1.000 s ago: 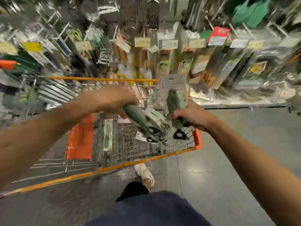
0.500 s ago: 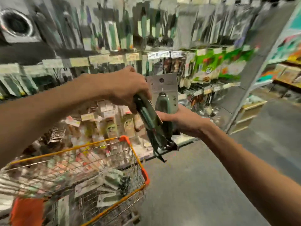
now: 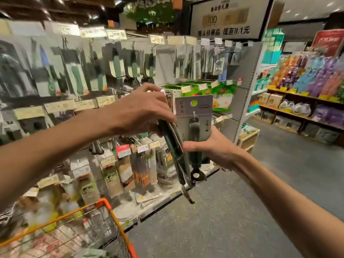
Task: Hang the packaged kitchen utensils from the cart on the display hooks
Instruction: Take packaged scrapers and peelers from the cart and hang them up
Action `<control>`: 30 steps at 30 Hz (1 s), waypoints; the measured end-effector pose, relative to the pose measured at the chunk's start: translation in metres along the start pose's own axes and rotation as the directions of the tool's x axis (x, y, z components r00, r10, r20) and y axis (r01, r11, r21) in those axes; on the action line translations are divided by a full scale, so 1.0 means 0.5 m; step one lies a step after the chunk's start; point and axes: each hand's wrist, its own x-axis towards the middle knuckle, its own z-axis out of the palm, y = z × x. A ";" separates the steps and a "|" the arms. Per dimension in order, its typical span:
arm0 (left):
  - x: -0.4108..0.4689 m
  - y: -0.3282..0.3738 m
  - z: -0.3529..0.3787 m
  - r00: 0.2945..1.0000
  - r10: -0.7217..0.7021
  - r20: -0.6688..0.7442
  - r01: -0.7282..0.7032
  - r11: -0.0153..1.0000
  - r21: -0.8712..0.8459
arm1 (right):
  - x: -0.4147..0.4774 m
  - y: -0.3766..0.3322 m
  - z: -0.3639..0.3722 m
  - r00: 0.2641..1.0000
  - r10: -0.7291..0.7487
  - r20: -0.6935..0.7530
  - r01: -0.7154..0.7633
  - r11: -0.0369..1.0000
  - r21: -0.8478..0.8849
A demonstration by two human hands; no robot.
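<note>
- My left grip clasps the spare stack; my right grip holds one pack upright.
- Next (my guess): slip its hole onto the hooks at eleven o'clock.

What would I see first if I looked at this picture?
Right in the middle, the right hand holds up a green-handled utensil on a grey card, while the left hand grips a bundle of more packs beside it. Behind them hang rows of utensils, and an orange cart sits bottom left.
</note>
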 end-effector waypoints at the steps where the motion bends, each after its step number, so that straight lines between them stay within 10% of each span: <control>1: 0.010 -0.013 0.009 1.000 0.008 -0.023 -0.008 1.000 0.001 | 0.011 0.002 -0.013 1.000 -0.008 -0.015 0.008 1.000 0.003; 11: 0.104 -0.209 0.120 0.995 -0.082 -0.062 0.083 0.997 0.009 | 0.221 0.017 -0.145 0.996 -0.094 0.010 0.094 0.986 -0.141; 19: 0.133 -0.362 0.200 0.949 -0.316 -0.007 0.297 0.901 -0.317 | 0.394 0.075 -0.271 0.998 -0.049 -0.029 0.046 0.993 -0.110; 30: 0.145 -0.455 0.319 0.618 -0.766 0.175 0.644 0.366 -0.672 | 0.575 0.130 -0.443 0.999 -0.012 0.031 0.008 0.991 0.137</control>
